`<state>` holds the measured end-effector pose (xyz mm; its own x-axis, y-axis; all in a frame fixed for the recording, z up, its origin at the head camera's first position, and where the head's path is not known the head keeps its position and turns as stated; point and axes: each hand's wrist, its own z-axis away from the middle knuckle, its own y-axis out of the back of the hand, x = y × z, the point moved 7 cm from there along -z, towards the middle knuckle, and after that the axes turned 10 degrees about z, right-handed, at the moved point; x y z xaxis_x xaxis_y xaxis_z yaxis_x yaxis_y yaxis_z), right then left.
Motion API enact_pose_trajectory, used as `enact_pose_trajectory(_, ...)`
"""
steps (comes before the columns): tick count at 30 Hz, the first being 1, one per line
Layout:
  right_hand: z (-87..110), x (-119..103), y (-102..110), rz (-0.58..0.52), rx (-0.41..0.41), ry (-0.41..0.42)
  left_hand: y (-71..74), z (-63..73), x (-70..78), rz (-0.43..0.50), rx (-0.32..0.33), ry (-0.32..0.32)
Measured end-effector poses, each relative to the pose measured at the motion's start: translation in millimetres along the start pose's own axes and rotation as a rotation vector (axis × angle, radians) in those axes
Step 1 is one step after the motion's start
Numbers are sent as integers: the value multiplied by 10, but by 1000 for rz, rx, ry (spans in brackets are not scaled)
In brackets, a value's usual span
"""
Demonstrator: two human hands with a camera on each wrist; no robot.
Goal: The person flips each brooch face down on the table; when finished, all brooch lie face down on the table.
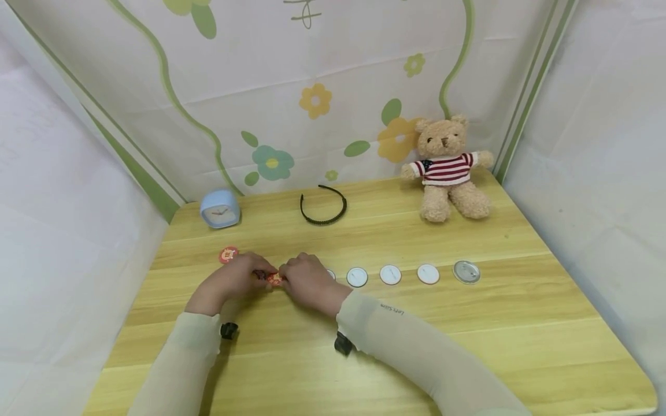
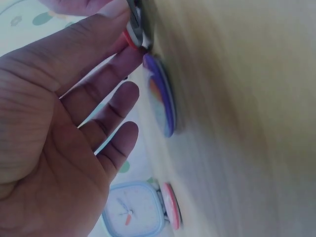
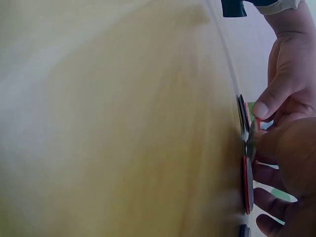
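Note:
Just left of the table's middle, both hands meet over a red button badge (image 1: 275, 279). My left hand (image 1: 241, 276) pinches its edge between thumb and forefinger, the other fingers spread loosely, as the left wrist view shows. From the other side my right hand (image 1: 310, 282) pinches the same badge (image 3: 253, 138), which is tilted up on edge. Under the left hand lies a purple-rimmed badge (image 2: 162, 98), mostly hidden in the head view. A red badge with a cartoon face (image 1: 228, 255) lies beyond the left hand. A red-rimmed badge (image 3: 248, 185) is below the right fingers.
Rightward runs a row of face-down badges with white backs (image 1: 390, 274), ending in a silver-backed one (image 1: 466, 271). Along the back stand a blue clock (image 1: 220, 209), a black headband (image 1: 324, 222) and a teddy bear (image 1: 446, 170). A patterned curtain (image 1: 322, 69) hangs behind the table.

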<state>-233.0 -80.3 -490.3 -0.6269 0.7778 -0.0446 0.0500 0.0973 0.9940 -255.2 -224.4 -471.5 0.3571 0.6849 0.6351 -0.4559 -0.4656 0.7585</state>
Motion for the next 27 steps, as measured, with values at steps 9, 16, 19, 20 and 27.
enact_pose_trajectory(9,-1,74,39,-70,55,-29,49,-16,-7,51,17,-27)
enact_pose_trajectory(16,13,123,109,-132,131,-60,65,-11,-48,84,59,33)
enact_pose_trajectory(19,17,121,127,-132,154,-53,63,-14,-57,83,77,60)
enact_pose_trajectory(20,19,116,131,-128,161,-47,57,-18,-59,88,80,66)
enact_pose_trajectory(27,10,96,107,-115,151,-35,24,-40,-49,111,129,57)
